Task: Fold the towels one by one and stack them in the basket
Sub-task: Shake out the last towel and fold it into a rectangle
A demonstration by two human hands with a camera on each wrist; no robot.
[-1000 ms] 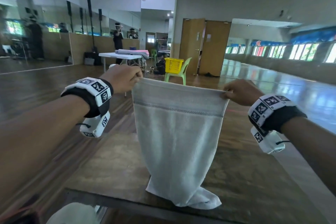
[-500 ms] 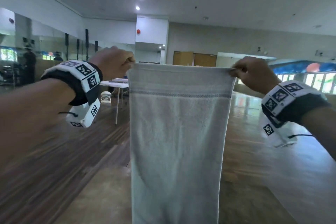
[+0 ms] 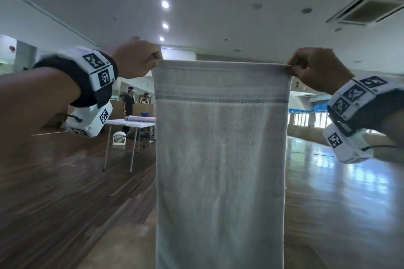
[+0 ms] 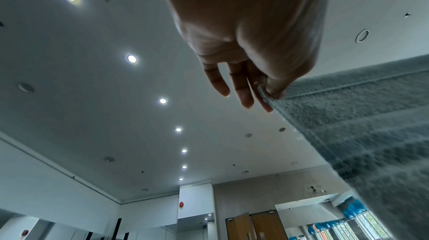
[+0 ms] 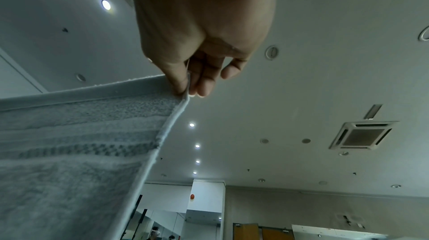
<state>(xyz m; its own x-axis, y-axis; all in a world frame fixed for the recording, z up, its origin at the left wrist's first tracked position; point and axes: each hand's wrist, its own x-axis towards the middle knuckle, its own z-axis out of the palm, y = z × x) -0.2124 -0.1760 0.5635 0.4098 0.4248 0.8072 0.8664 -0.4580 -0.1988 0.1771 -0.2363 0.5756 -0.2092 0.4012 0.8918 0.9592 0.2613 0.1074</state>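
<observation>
A pale grey towel [image 3: 220, 159] with a darker woven band near its top hangs straight down in front of me, held up by its two upper corners. My left hand [image 3: 140, 59] pinches the top left corner between thumb and fingers; in the left wrist view the towel [image 4: 362, 121] runs off to the right from that pinch of my left hand [image 4: 267, 89]. My right hand [image 3: 310, 67] pinches the top right corner, and the right wrist view shows my right hand [image 5: 188, 86] with the thumb pressed on the towel's [image 5: 76, 134] hem. The towel's bottom end is out of frame. No basket is in view.
A brown table surface [image 3: 122, 244] lies below the towel. Farther off on the wooden floor stands a white folding table [image 3: 129, 123] with rolled cloth on it. Two people [image 3: 129, 102] stand by the far mirrored wall.
Both hands have lifted the towel higher, from table level up to face height, so it now hangs full length. My view has tilted up toward the ceiling.
</observation>
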